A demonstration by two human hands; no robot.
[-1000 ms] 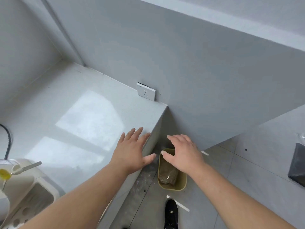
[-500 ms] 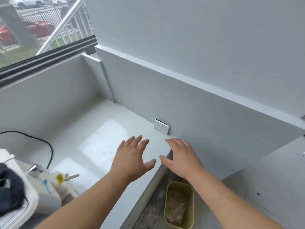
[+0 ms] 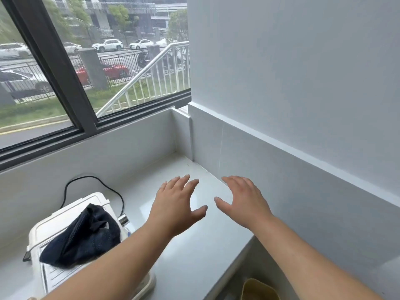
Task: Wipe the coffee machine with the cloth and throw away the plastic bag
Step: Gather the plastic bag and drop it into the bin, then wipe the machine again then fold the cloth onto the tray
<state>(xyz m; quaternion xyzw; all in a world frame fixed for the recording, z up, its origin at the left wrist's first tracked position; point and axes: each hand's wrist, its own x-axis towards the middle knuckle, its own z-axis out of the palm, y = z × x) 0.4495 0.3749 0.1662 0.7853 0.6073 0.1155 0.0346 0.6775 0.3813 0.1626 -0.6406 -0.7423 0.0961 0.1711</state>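
Observation:
A white coffee machine point(image 3: 65, 215) stands on the pale counter point(image 3: 194, 252) at the lower left. A dark navy cloth point(image 3: 84, 237) lies crumpled on its top. My left hand point(image 3: 175, 204) hovers open above the counter, to the right of the machine, holding nothing. My right hand point(image 3: 242, 200) is open beside it, fingers spread, close to the tiled wall. The rim of a yellow bin point(image 3: 257, 289) shows at the bottom edge, below the counter's end. The plastic bag is not visible now.
A black power cord point(image 3: 95, 180) loops behind the machine along the back wall. A large window point(image 3: 86, 68) runs above the counter at the left. The grey tiled wall point(image 3: 303, 169) closes off the right side. The counter ends at a front edge near the bin.
The view has tilted up from the bin and floor to the counter and window. Both hands stayed open and rose over the counter. The cloth-topped machine came into view.

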